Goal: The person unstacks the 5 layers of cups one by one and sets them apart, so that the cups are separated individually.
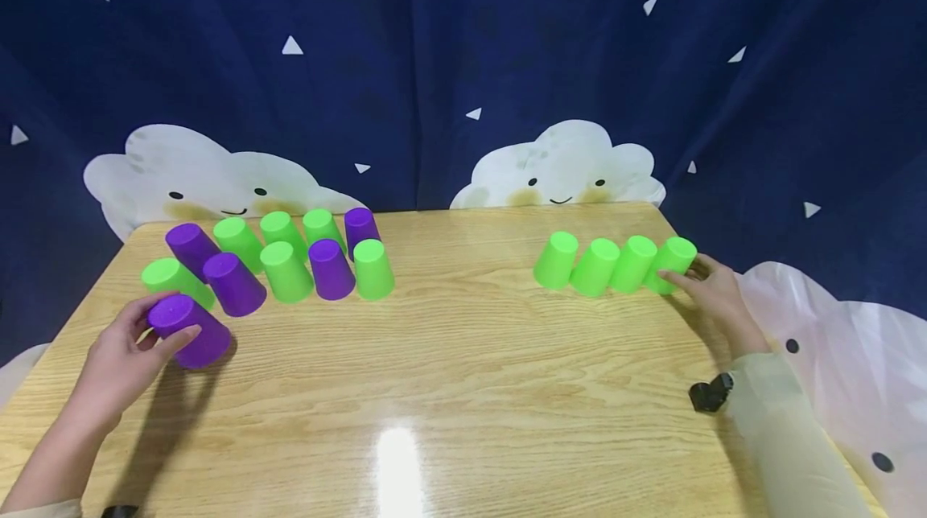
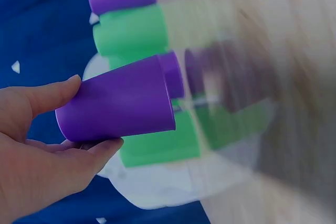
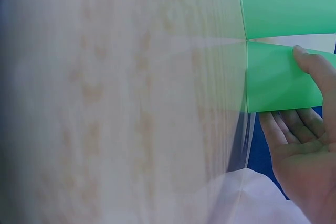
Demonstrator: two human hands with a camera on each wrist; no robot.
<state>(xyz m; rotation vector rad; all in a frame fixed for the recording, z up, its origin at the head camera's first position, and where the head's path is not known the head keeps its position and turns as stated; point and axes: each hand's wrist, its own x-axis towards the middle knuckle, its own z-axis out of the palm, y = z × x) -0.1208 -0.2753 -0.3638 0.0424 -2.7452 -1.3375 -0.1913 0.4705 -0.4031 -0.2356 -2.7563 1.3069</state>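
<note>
My left hand (image 1: 126, 353) grips a purple cup (image 1: 199, 337) near its closed end, thumb on one side and fingers on the other. The cup is upside down and tilted in the head view; whether its rim touches the table I cannot tell. In the left wrist view, this purple cup (image 2: 121, 100) partly covers other cups behind it. On the far right, my right hand (image 1: 717, 297) holds the end green cup (image 1: 673, 261) of a row of upside-down green cups. Its thumb lies on the green cup's side (image 3: 278, 80) in the right wrist view, the fingers around the other side.
Several upside-down green and purple cups, among them a green cup (image 1: 287, 273) and a purple cup (image 1: 333, 269), stand in two rows at the left back of the wooden table (image 1: 463, 357). A dark blue curtain (image 1: 463, 59) with clouds hangs behind.
</note>
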